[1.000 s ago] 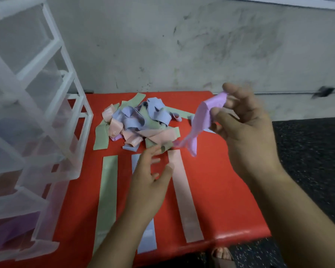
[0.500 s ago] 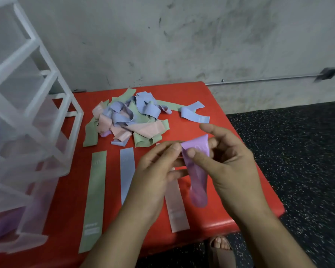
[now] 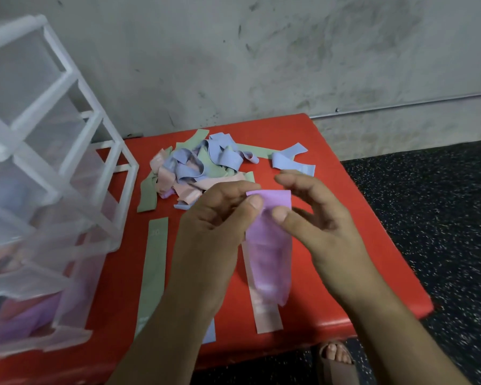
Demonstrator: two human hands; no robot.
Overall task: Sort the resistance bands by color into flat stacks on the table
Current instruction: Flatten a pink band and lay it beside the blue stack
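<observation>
Two hands: left hand (image 3: 214, 226) and right hand (image 3: 317, 226) pinch purple band (image 3: 270, 254) at its top.
Drawers (image 3: 75, 87), table (image 3: 289, 134) left edge: purple bands (image 3: 25, 315) in lowest.

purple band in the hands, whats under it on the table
A flat pink band on the red table; only its near end shows. The purple band covers the rest.

Clear drawer unit (image 3: 67, 76) stands left (wall (image 3: 261, 51) behind)
</observation>
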